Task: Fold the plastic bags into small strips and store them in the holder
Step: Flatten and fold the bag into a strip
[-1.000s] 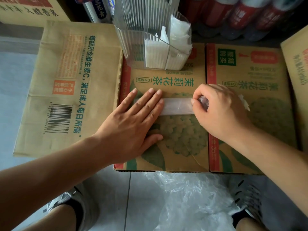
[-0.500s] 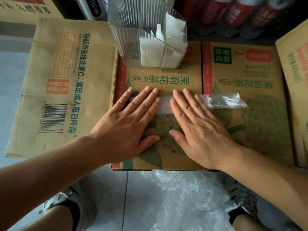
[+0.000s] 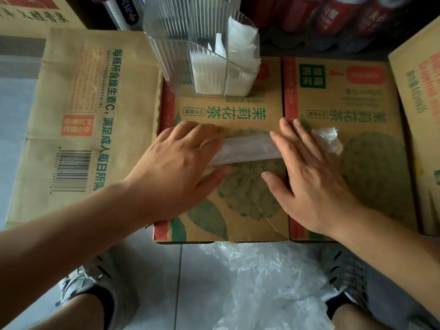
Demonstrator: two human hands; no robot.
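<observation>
A clear plastic bag, folded into a long flat strip (image 3: 247,150), lies across the tops of two cardboard boxes. My left hand (image 3: 181,163) presses flat on the strip's left end, fingers straight. My right hand (image 3: 309,172) presses flat on its right part, and the crumpled bag end (image 3: 327,139) pokes out past the fingers. A clear ribbed holder (image 3: 181,67) stands behind the strip on the left box, with white folded bags (image 3: 238,60) in its right compartments.
The cardboard boxes (image 3: 345,103) sit side by side; a flattened carton (image 3: 78,110) lies to the left and another box (image 3: 423,115) stands at the right. Loose clear plastic bags (image 3: 269,282) lie on the tiled floor between my shoes. Red bottles (image 3: 333,17) stand behind.
My right hand let go of the pinched strip, laid flat and slid rightward along it, smoothing it. My left hand shifted a little to the left, still pressing the strip.
</observation>
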